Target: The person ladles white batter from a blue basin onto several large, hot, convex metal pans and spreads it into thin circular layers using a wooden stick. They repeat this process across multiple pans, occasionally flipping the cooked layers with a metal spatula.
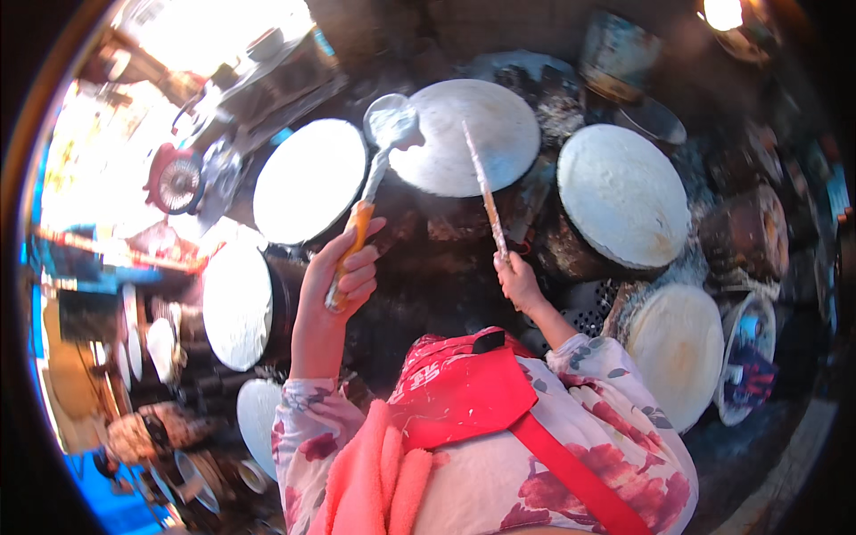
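Observation:
My left hand (343, 272) is wrapped round the orange handle of a ladle (390, 122), its bowl smeared white and raised over the left edge of the middle round griddle (499, 134). A thin stick (484, 192), coated in something whitish, is gripped in my right hand (520, 283). Its tip points away from me over the same griddle, which looks pale grey and mostly bare. White sheets of what looks like batter cover the left griddle (312, 183) and the right griddle (624, 196). I cannot tell whether the ladle is full.
More round, pale-topped griddles stand in an arc, one at lower left (237, 305) and one at lower right (675, 357). Behind are a battered bucket (618, 58) and a dark lid (655, 121). A red fan-like device (176, 180) sits at left; a basin (747, 357) is at far right.

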Motion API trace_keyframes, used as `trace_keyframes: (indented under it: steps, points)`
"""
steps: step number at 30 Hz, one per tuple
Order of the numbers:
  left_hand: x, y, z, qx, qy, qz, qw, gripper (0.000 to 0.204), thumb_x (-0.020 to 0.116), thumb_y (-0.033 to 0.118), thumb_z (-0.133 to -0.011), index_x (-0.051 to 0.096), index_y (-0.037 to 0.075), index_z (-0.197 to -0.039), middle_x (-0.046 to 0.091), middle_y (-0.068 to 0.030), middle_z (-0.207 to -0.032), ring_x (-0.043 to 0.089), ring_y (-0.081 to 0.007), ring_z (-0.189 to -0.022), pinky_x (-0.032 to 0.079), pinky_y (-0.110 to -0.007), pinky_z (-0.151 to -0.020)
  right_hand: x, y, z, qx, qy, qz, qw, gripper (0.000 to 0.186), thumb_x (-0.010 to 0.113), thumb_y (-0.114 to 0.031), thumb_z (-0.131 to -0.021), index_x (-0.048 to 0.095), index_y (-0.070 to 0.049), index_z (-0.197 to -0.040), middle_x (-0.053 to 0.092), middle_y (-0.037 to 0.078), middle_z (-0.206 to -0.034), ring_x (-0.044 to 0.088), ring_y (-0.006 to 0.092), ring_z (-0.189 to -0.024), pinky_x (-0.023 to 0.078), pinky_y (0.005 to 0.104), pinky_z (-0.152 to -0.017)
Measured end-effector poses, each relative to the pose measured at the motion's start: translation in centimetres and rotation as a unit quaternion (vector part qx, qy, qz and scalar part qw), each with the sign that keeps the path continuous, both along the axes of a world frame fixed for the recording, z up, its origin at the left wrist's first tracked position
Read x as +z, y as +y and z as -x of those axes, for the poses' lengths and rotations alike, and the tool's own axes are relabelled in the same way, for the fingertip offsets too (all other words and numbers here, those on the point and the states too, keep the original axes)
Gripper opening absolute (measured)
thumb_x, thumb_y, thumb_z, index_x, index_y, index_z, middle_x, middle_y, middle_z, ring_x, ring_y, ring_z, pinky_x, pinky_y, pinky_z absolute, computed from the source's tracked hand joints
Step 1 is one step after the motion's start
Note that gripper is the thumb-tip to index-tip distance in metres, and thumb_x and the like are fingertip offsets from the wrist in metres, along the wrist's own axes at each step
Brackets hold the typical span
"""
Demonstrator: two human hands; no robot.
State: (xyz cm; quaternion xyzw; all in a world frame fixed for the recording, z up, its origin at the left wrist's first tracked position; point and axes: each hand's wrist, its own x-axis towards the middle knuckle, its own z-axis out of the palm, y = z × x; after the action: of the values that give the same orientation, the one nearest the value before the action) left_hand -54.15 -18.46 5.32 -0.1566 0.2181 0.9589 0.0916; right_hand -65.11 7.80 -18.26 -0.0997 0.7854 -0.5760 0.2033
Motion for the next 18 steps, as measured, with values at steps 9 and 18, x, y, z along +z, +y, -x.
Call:
trace_keyframes:
  steps: [9,18]
  points:
    - [-4.4,4.6,18.3,-0.170,-0.026,0.301,0.938,0.031,0.055,0.017,-0.088,0.044,0.001,-0.112,0.049,-0.0037,-0.070,0.045,-0.0106,-0.048,0.037,-0.022,-0.042,0.5,0.3,7.2,-0.163,-0.065,-0.048,0.983,0.035,0.044,-0.036,-0.093,0.054,-0.002,-0.092,0.059,0.021,-0.075,0.058,0.0390,-0.074,0.043,0.0465,-0.063]
    - [-14.2,2.7,25.6,-0.195,0.053,0.744,0.637,0.049,0.059,0.014,-0.083,0.042,-0.001,-0.126,0.060,-0.0191,-0.083,0.058,-0.0301,-0.069,0.047,-0.038,-0.062,2.5,-5.7,7.0,-0.230,0.012,-0.196,0.953,0.030,0.044,-0.030,-0.091,0.053,-0.001,-0.091,0.062,0.024,-0.085,0.059,0.0425,-0.082,0.045,0.0519,-0.072]
